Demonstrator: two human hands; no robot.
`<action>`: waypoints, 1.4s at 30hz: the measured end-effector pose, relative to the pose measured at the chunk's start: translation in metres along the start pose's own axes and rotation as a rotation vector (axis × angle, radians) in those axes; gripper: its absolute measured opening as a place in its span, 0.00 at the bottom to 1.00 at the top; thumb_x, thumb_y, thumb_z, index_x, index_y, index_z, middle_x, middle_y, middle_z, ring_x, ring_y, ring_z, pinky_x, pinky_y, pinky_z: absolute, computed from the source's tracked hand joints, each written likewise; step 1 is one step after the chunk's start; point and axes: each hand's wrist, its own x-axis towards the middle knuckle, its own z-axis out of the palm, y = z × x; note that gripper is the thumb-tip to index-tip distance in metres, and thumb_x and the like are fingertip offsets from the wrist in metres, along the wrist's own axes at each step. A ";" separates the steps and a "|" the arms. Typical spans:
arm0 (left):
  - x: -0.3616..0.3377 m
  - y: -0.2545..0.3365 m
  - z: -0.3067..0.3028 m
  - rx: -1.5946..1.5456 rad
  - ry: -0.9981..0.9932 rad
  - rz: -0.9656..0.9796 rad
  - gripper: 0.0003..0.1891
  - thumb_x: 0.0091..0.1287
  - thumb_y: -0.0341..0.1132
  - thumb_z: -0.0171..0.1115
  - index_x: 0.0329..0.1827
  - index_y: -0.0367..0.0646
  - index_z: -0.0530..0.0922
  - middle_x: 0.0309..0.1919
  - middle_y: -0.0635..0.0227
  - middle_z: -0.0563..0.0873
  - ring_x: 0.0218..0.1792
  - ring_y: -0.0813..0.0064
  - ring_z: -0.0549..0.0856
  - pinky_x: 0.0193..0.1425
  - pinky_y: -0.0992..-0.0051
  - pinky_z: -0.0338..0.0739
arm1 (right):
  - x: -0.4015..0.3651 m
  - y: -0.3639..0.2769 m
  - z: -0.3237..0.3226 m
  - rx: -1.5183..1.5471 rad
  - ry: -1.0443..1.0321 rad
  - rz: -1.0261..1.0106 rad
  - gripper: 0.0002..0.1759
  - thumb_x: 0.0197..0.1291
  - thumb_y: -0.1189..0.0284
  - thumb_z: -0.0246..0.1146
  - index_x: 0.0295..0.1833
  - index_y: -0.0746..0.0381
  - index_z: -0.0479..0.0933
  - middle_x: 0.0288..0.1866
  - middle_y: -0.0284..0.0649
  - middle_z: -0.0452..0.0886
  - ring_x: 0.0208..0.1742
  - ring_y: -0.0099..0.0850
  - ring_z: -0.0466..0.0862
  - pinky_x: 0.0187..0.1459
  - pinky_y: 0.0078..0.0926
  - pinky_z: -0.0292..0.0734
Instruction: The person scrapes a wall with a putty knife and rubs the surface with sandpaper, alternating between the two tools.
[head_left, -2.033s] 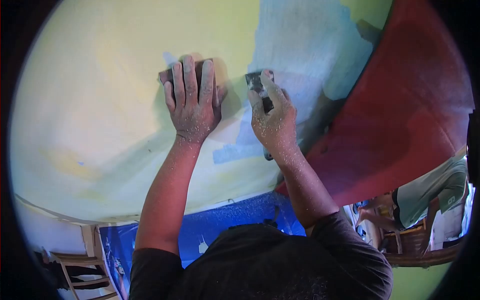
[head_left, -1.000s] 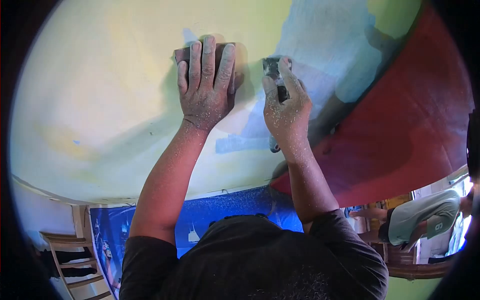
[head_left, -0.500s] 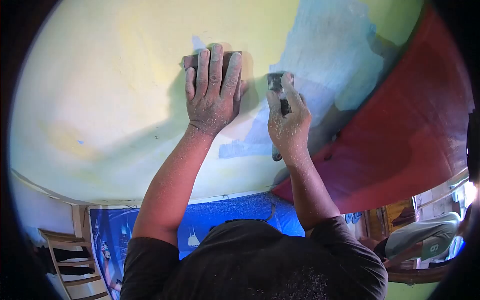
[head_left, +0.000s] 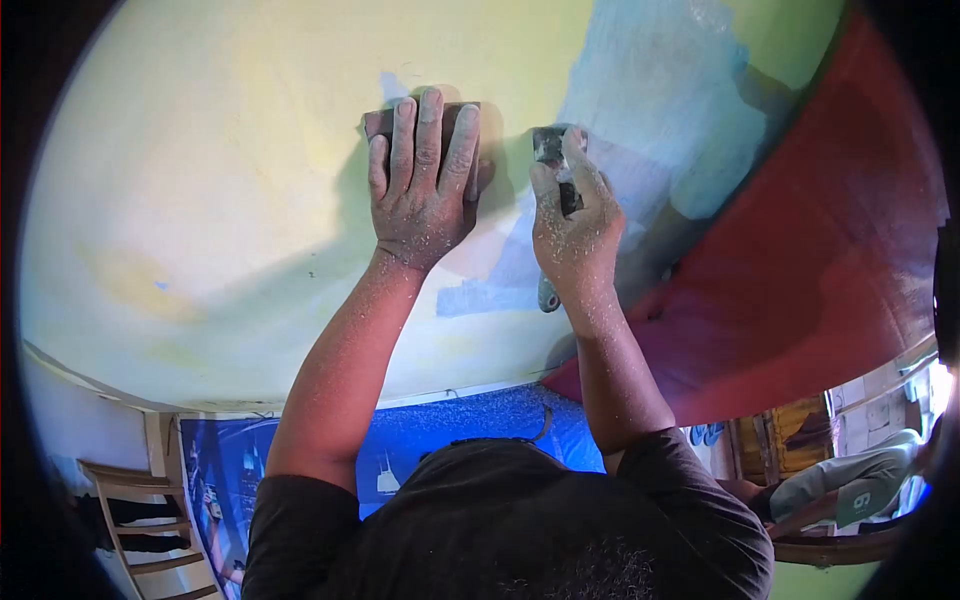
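Observation:
My left hand (head_left: 425, 205) lies against the pale yellow-green wall (head_left: 260, 190), its fingers stretched over a dark brown piece of sandpaper (head_left: 378, 123). The sandpaper is pinned under the palm, with its upper corners and edge showing past the fingers. My right hand (head_left: 580, 235) is closed around a scraper (head_left: 548, 143) with a dark, worn blade. The scraper's handle end (head_left: 548, 295) sticks out below the hand, beside a pale blue patch (head_left: 635, 100) on the wall. Whitish dust covers both hands and forearms.
A dark red painted area (head_left: 800, 250) borders the wall at right. Below hangs a blue printed sheet (head_left: 450, 425) sprinkled with dust. A wooden ladder (head_left: 150, 520) stands lower left. Another person in a grey shirt (head_left: 840, 480) is at lower right.
My right hand has moved slightly upward with the scraper. My left hand has shifted very slightly left with the sandpaper.

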 end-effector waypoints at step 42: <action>-0.005 -0.001 0.002 0.046 -0.018 0.025 0.33 0.83 0.52 0.61 0.87 0.50 0.75 0.89 0.44 0.69 0.89 0.40 0.65 0.92 0.41 0.47 | -0.030 0.029 -0.007 -0.038 -0.034 0.007 0.32 0.75 0.73 0.73 0.82 0.57 0.78 0.43 0.55 0.86 0.40 0.51 0.88 0.46 0.47 0.85</action>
